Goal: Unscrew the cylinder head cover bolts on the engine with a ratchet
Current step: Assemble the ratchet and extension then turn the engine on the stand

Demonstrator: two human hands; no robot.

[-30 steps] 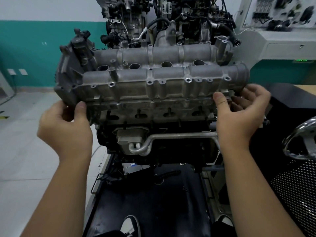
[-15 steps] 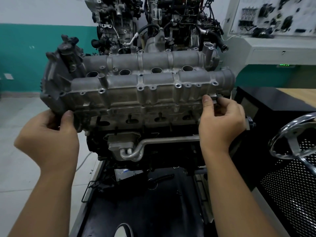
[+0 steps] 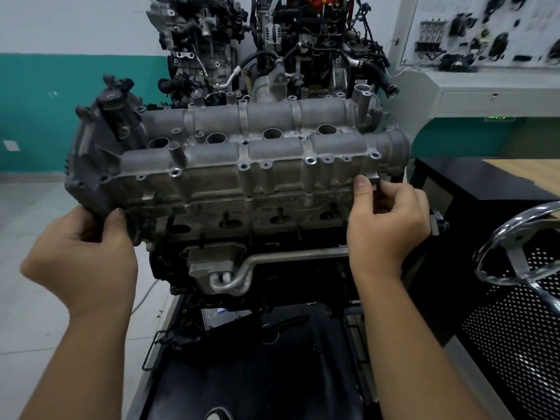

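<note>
Hands are where the change shows, reading from the left of the frame: your left hand [image 3: 88, 253] has slid lower and further out than a second ago, and now curls its fingers and thumb around the dark end housing at the left end of the cylinder head cover [image 3: 242, 171]. That cover sits in the middle of the frame on top of the engine [image 3: 242, 237], and the bolt holes along its near flange look empty, though the far row is too small to tell. Right of centre, your right hand [image 3: 385, 219], which lay spread beside the cover's right end a second ago, has closed in, thumb on the flange corner and fingers hooked behind it. No ratchet shows anywhere. With a grip at each end, you seem past the unscrewing and ready to lift the cover free, so check for any bolt left before you pull. At lower right a chrome handwheel [image 3: 515, 253] stands beside the black tabletop [image 3: 472, 180].
</note>
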